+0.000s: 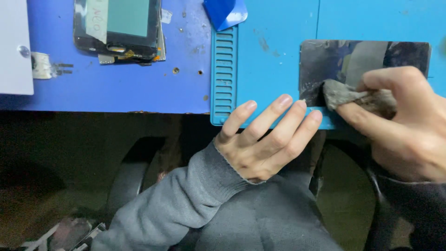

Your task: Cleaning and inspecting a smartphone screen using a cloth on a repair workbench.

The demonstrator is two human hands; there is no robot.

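My right hand (409, 125) pinches a dirty grey cloth (346, 93) and presses it on the lower left part of a shiny dark glass panel (339, 60). The panel lies flat on a light blue work mat (278, 56). My left hand (262, 139) rests with its fingers apart and extended on the mat's front edge, just left of the panel, holding nothing. A grey knit sleeve covers my left forearm.
A dismantled phone screen assembly (118, 28) lies at the back left on the darker blue table (139, 83). A blue plastic pry tool (225, 13) sits at the top of the mat's ribbed strip (224, 69). A white box (14, 46) stands at the far left. Below the table edge is dark floor.
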